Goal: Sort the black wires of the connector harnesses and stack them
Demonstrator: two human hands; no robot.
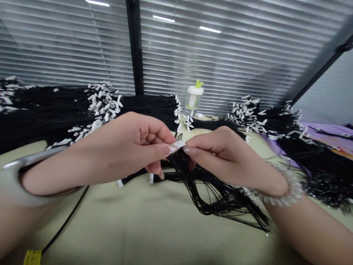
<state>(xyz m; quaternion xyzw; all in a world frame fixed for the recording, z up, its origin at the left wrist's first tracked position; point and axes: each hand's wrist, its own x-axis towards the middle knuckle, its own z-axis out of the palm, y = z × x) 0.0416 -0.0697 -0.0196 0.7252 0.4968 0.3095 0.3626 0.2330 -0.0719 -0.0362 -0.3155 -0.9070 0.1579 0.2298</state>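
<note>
Between the thumb and index finger of my left hand (138,147) is a small white multi-slot connector (179,144), held over the table. Thin black wires (198,198) hang below it and sweep off to the lower right. The thumb and forefinger of my right hand (220,156) are pinched together against the connector's right end. What lies between those fingertips is too small and hidden to tell. Two more white connectors (151,178) with black wires lie on the table just behind and below my left hand.
Bundles of black wires with white connector ends (103,101) are heaped at the back left. Another such heap (253,114) sits at the back right, near a purple sheet (325,130). A clear jar with a white lid (194,99) stands before the blinds. A black cable (66,221) runs along the lower left.
</note>
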